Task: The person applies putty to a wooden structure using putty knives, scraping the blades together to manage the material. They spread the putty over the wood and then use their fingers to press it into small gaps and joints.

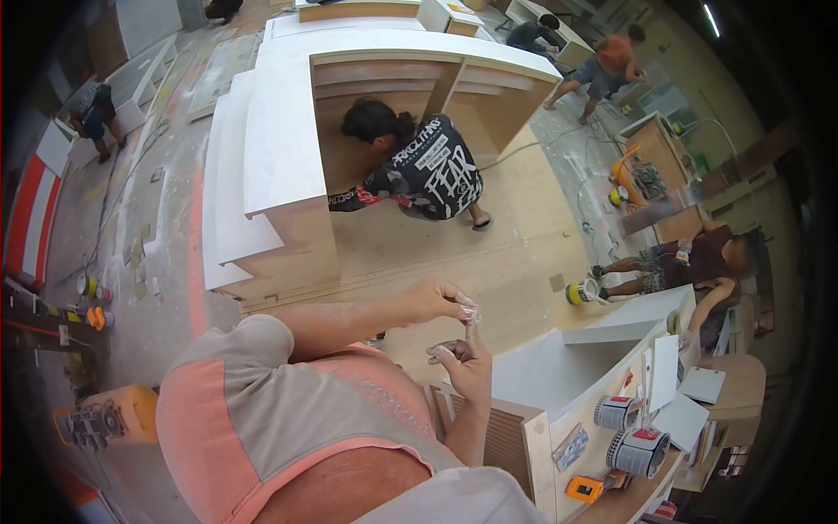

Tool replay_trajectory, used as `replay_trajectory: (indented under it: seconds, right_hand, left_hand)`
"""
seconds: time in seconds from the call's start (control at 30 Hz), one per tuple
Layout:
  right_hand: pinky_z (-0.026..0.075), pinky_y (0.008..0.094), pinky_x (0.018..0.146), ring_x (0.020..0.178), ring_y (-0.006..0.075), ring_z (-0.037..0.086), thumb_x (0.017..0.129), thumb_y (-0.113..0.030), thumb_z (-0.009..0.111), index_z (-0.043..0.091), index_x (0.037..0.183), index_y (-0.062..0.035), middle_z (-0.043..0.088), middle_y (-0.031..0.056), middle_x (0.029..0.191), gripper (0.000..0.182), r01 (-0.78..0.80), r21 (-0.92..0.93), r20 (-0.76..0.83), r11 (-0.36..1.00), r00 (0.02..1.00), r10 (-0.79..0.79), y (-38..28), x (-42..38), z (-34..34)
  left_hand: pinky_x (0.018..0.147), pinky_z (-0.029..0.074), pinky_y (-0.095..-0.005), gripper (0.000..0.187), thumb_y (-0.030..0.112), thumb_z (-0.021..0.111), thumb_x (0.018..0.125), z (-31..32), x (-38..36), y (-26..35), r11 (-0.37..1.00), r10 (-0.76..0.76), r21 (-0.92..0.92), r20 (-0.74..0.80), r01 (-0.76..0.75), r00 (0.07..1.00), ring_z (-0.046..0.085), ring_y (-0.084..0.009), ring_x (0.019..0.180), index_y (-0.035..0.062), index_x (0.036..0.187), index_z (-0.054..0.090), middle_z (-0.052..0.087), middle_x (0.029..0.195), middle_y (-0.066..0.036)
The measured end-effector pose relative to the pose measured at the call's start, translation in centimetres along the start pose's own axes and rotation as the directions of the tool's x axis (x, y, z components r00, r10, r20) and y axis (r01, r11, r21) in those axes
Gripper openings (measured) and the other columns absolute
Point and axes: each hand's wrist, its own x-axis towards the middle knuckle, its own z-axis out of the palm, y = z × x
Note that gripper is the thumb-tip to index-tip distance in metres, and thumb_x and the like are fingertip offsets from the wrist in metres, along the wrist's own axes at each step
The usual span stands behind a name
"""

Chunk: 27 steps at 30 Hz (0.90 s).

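My left hand [436, 301] is closed in a pinch at the raised index finger of my right hand [469, 367]. Whitish residue covers the fingertips of both hands. Anything between the pinched fingers is too small to make out. On my right hand the index finger points up, while the thumb and other fingers are partly bent and apart, with nothing visible in them. Both hands are held in front of my chest, above a pale wooden panel [419, 271] and beside an open white cabinet [541, 375].
A person [428, 166] in a black printed shirt crouches inside a large white cabinet frame [284, 131]. Another person [698, 262] is at the right, near a yellow can [580, 292]. Tins [637, 452] and an orange tool [585, 489] sit at lower right. More people work farther back.
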Motion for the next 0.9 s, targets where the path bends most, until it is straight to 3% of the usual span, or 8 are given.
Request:
replay_trajectory:
  seconds: [0.07, 0.23, 0.3, 0.43, 0.5, 0.6, 0.77, 0.9]
  right_hand:
    - [0.049, 0.0277, 0.060, 0.068, 0.0162, 0.058, 0.074, 0.003, 0.058, 0.024, 0.133, -0.0063, 0.059, 0.0142, 0.077, 0.069, 0.009, -0.038, 0.008, 0.999, 1.000, -0.009, 1.0, 0.0, -0.6]
    - [0.049, 0.0299, 0.062, 0.070, 0.0190, 0.059, 0.075, 0.001, 0.058, 0.022, 0.134, -0.0079, 0.060, 0.0161, 0.080, 0.069, 0.018, 0.159, 0.097, 0.987, 0.995, -0.033, 0.8, -0.6, -0.2]
    - [0.049, 0.0304, 0.060, 0.070, 0.0228, 0.060, 0.078, -0.007, 0.057, 0.021, 0.134, -0.0095, 0.060, 0.0176, 0.081, 0.067, 0.050, 0.483, 0.140, 0.874, 0.981, -0.133, 0.4, -0.7, 1.3]
    - [0.048, 0.0338, 0.061, 0.068, 0.0223, 0.060, 0.081, -0.017, 0.057, 0.021, 0.135, -0.0120, 0.060, 0.0153, 0.079, 0.065, 0.088, 0.732, 0.174, 0.675, 0.935, -0.310, 0.7, -0.4, 2.5]
    - [0.046, 0.0359, 0.062, 0.062, 0.0182, 0.058, 0.082, -0.023, 0.055, 0.021, 0.134, -0.0097, 0.059, 0.0111, 0.075, 0.063, 0.142, 0.884, 0.061, 0.447, 0.910, -0.409, 1.6, -0.1, 2.6]
    - [0.043, 0.0350, 0.060, 0.055, 0.0122, 0.054, 0.084, -0.024, 0.052, 0.032, 0.129, -0.0047, 0.058, 0.0052, 0.069, 0.053, 0.094, 0.888, 0.119, 0.451, 0.899, -0.422, 0.9, 0.2, 2.6]
    - [0.041, 0.0323, 0.055, 0.045, 0.0081, 0.049, 0.085, -0.020, 0.050, 0.045, 0.112, -0.0026, 0.052, -0.0005, 0.058, 0.033, 0.059, 0.927, 0.069, 0.371, 0.945, -0.321, 0.5, 0.4, 3.4]
    - [0.040, 0.0331, 0.053, 0.041, 0.0080, 0.046, 0.085, -0.017, 0.048, 0.051, 0.101, -0.0043, 0.047, -0.0013, 0.050, 0.021, 0.011, 0.931, 0.069, 0.364, 0.976, -0.206, 0.4, 0.3, 3.9]
  left_hand:
    - [0.078, 0.045, -0.0269, 0.022, 0.011, 0.063, 0.077, -0.2, -0.5, 0.4, 0.969, 0.045, 0.247, -0.058, -0.029, 0.997, 0.059, -0.0128, 0.083, -0.0023, 0.094, 0.061, 0.064, 0.082, -0.009]
    - [0.079, 0.043, -0.0263, 0.022, 0.012, 0.059, 0.080, -0.3, -1.1, -0.1, 0.984, 0.015, 0.178, 0.057, -0.025, 0.998, 0.057, -0.0127, 0.087, -0.0015, 0.096, 0.060, 0.063, 0.091, -0.008]
    - [0.081, 0.042, -0.0267, 0.022, 0.013, 0.058, 0.081, 0.1, -1.3, -0.3, 0.984, -0.018, 0.177, 0.075, 0.004, 0.997, 0.056, -0.0132, 0.090, -0.0013, 0.098, 0.060, 0.062, 0.095, -0.008]
    - [0.084, 0.039, -0.0256, 0.025, 0.019, 0.055, 0.084, 0.9, -1.9, 0.0, 0.999, 0.030, 0.007, 0.224, -0.032, 0.974, 0.053, -0.0114, 0.092, 0.0007, 0.100, 0.060, 0.061, 0.096, -0.005]
    - [0.083, 0.040, -0.0252, 0.025, 0.019, 0.056, 0.083, 1.0, -2.1, -0.2, 0.999, 0.036, -0.025, 0.243, -0.031, 0.969, 0.053, -0.0112, 0.090, 0.0008, 0.101, 0.060, 0.061, 0.096, -0.005]
    - [0.081, 0.041, -0.0267, 0.018, 0.007, 0.059, 0.079, 0.4, -2.0, -0.4, 0.999, 0.031, -0.025, 0.196, -0.026, 0.980, 0.055, -0.0146, 0.091, -0.0010, 0.095, 0.061, 0.061, 0.098, -0.007]
    - [0.074, 0.043, -0.0259, 0.013, 0.001, 0.066, 0.070, -0.4, -2.6, 0.5, 0.912, 0.314, 0.217, 0.179, -0.349, 0.932, 0.057, -0.0144, 0.082, -0.0001, 0.083, 0.062, 0.061, 0.088, -0.008]
    - [0.074, 0.043, -0.0260, 0.014, 0.000, 0.066, 0.069, -1.2, -2.6, 0.5, 0.864, 0.422, 0.192, 0.228, -0.465, 0.878, 0.057, -0.0153, 0.081, 0.0017, 0.082, 0.063, 0.061, 0.086, -0.008]
